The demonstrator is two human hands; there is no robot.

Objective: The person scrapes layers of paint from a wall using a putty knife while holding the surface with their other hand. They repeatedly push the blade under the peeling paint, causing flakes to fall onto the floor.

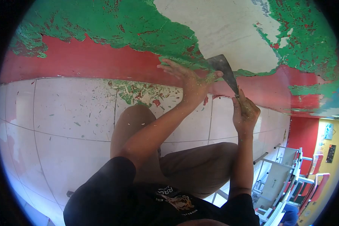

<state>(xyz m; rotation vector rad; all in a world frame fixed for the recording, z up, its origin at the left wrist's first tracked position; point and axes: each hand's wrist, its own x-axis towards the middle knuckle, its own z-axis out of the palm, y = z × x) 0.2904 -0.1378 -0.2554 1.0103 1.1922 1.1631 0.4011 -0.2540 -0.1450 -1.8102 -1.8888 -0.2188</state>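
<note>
A metal scraper (224, 69) with a wide grey blade is pressed against a wall (101, 60) coated in peeling green and red paint, at the edge of a bare white patch (229, 34). My right hand (245, 111) is closed around the scraper's handle below the blade. My left hand (190, 77), dusted with paint flecks, rests with spread fingers on the wall, its thumb pushing on the blade's lower edge. I am crouched, knees bent over the floor.
Green, red and white paint chips (139, 92) lie heaped on the white tiled floor (64, 124) at the wall's foot. Metal-framed desks and red chairs (290, 177) stand at the right. A yellow wall (333, 143) shows at the far right.
</note>
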